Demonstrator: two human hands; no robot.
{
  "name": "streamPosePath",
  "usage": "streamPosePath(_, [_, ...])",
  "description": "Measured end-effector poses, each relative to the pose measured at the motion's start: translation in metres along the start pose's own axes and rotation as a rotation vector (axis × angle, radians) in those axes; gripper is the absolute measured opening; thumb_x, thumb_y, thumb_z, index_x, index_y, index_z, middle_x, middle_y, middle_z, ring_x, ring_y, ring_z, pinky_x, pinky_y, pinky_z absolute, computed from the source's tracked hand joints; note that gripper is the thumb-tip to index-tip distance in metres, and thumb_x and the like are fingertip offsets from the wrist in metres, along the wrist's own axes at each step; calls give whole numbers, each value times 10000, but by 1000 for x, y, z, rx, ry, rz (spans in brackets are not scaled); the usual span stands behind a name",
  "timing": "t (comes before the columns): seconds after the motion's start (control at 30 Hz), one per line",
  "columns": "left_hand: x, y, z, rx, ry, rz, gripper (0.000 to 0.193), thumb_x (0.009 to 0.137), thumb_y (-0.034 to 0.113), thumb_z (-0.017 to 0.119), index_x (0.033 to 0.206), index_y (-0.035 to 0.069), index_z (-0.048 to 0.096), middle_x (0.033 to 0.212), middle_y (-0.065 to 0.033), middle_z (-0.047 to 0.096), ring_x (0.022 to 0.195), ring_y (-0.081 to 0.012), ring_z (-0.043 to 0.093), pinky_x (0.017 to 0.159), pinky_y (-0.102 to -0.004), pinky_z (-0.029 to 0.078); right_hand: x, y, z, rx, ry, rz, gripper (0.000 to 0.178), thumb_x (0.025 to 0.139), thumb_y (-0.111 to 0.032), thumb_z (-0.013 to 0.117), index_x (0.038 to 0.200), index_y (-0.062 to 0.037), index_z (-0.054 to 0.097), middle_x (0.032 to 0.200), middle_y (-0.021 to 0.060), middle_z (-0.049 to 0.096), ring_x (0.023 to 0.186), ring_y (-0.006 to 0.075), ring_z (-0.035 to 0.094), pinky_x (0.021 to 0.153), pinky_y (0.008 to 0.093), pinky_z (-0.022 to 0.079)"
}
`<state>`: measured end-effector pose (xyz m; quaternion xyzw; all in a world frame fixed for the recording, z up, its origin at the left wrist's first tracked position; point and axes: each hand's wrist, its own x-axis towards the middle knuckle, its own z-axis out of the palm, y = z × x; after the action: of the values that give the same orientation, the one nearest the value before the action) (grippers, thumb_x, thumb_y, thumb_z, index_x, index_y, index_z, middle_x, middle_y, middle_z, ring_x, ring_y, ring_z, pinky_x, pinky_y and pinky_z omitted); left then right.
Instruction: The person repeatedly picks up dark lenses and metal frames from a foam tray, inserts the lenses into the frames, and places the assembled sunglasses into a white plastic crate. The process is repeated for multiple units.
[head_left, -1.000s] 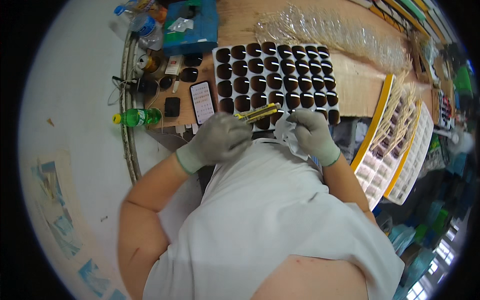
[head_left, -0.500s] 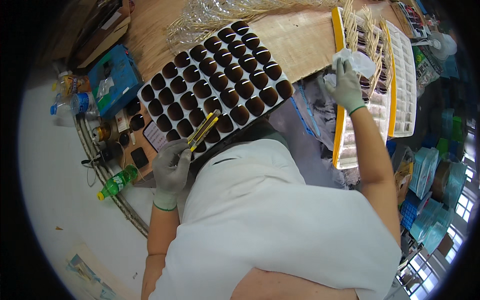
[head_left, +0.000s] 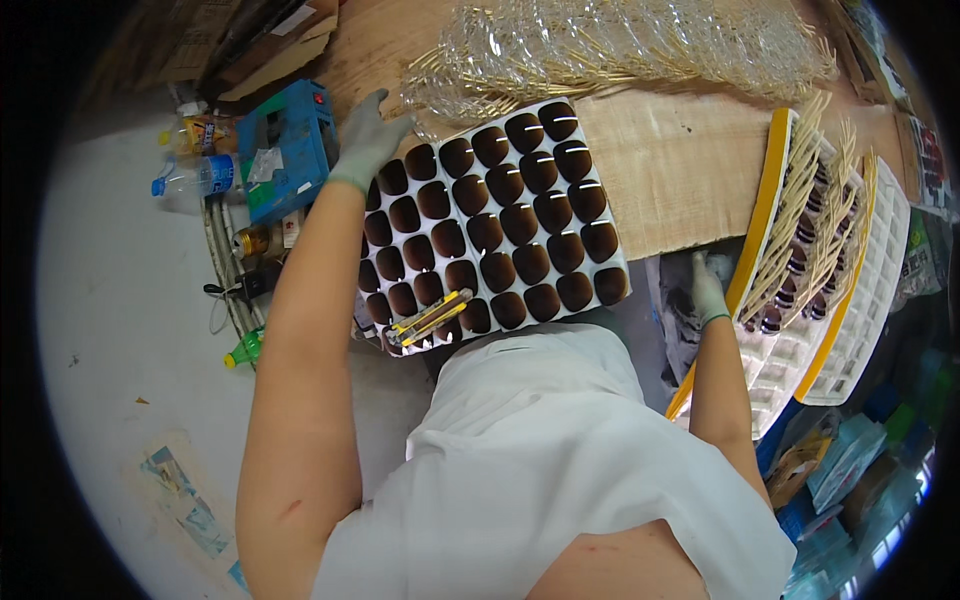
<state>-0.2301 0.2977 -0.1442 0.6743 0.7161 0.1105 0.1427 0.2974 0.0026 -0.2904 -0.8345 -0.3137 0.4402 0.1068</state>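
A white tray filled with rows of dark brown square lenses lies in front of me. My left hand, in a pale grey glove, is at its far left corner with fingers stretched out, holding nothing visible. Across the near-left lenses lies a slim yellow-and-black tool, seemingly a utility knife. My right hand, also gloved, is low on the right, over grey crumpled plastic beside a yellow-edged white tray. Its fingers are mostly hidden. Pale thin sticks and tinted lenses lie in that tray.
A heap of clear plastic pieces with pale sticks covers the table's back. Left are a blue box, a water bottle, a can and a green bottle. A second white tray stands far right.
My left hand has moved from the tool to the tray's far left corner. My right hand has come down and nearer; the crumpled white sheet it held no longer shows. The view has shifted.
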Motion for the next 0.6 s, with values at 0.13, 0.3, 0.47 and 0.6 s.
streamPosePath(0.13, [38,-9,43,-195,-427,-258,593,793,212,777,1307,0,573,1173,-176,672,1087,-290,643,959,-373,487,-65,-52,-24,-447,61,-210,761,891,-442,655,1425,63,456,1376,336,541,1275,459,543,1067,467,437])
streamPosePath(0.3, [56,-36,55,-336,-246,-462,566,737,156,783,1238,-44,612,1098,-200,716,967,-273,709,827,-369,554,-97,-123,-56,-429,111,-295,603,897,-359,666,1351,22,558,1251,279,638,1161,440,611,1004,474,478])
streamPosePath(0.47, [59,-41,5,-718,-141,-727,397,765,169,819,1026,-90,670,864,-158,698,710,-235,677,688,-336,549,-86,-224,-45,-418,219,-860,436,886,-230,688,1235,24,640,1145,247,668,1035,405,647,909,452,516])
streamPosePath(0.6, [11,-36,-45,-1054,148,-424,295,833,163,805,1022,-31,686,827,-85,676,761,-163,648,696,-296,527,-93,-302,17,-320,-11,-1243,253,856,-165,687,1069,-28,684,978,174,659,923,376,637,820,463,511])
